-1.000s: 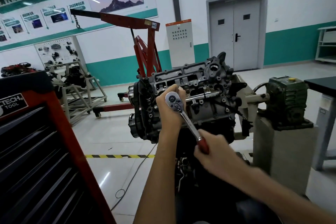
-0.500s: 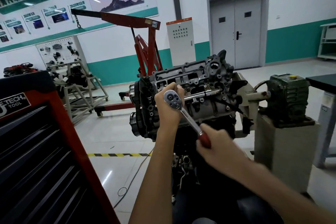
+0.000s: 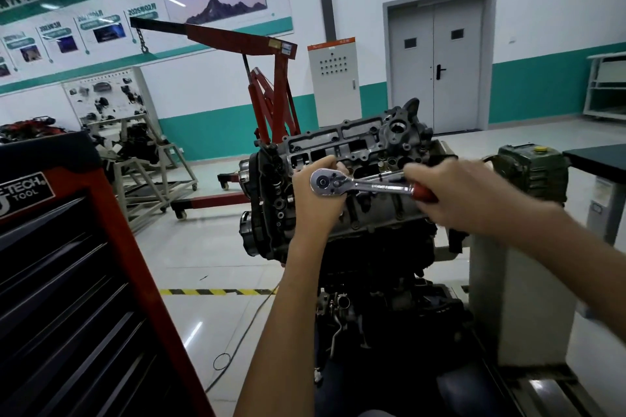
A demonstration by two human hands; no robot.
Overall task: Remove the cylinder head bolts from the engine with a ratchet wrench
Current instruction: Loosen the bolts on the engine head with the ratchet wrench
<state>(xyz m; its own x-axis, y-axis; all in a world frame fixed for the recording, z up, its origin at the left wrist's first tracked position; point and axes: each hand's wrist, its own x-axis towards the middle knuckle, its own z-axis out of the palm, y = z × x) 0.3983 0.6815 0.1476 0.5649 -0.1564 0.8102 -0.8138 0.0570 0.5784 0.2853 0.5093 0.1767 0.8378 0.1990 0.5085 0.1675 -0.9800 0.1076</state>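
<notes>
While the left hand (image 3: 313, 210) cups the round drive end of the chrome ratchet wrench (image 3: 372, 187), fingers curled behind it and fingertips showing over its upper edge, we hold the tool seated against the engine. The right hand (image 3: 464, 195) is clamped round the wrench's dark red grip at the opposite end. The wrench's long axis runs nearly level, drive end at left and grip at right, across the face of the grey cast-metal cylinder head (image 3: 355, 145). The drive axis points away from us, into that face. The cylinder head bolt being worked is hidden behind the drive end and the left hand, so the left hand is nearer to it, while the right hand supplies leverage. We judge that loosening calls for an upward arc of the right hand about the drive end, with the left hand holding the drive square. A red tool cabinet (image 3: 101, 247) stands at left and a red engine hoist (image 3: 271, 85) behind.
</notes>
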